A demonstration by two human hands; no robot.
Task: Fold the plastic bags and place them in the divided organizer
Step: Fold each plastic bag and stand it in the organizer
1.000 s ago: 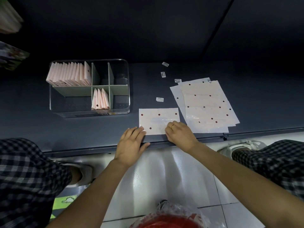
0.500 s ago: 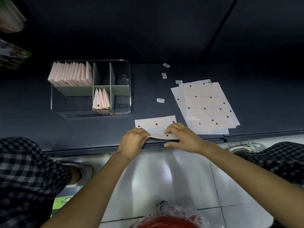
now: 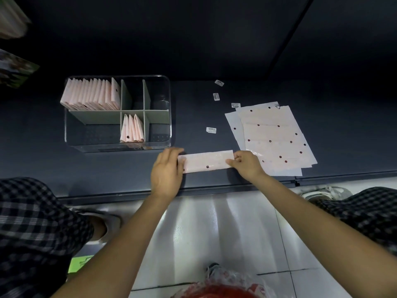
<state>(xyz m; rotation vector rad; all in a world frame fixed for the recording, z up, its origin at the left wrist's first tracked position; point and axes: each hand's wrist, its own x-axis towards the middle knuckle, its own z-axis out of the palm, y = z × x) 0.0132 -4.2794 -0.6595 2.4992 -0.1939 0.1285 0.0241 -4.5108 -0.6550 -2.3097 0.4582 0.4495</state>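
Folding stage: your left hand (image 3: 166, 168) lies flat, fingers straight, on one end of the bag strip (image 3: 207, 161), while your right hand (image 3: 246, 163) pinches the other end. The strip rests on the worktop (image 3: 193, 117) between the divided organizer (image 3: 167, 125) and the unfolded stack (image 3: 277, 138). Next you likely fold it across, then stand it in a compartment.

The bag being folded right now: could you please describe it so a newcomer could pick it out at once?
Start at the clear divided organizer on the dark surface. Just right of its near corner lies the folded bag, a narrow pale strip with dark dots, between the left hand and right hand. Unlike the flat bags further right, it is a strip.
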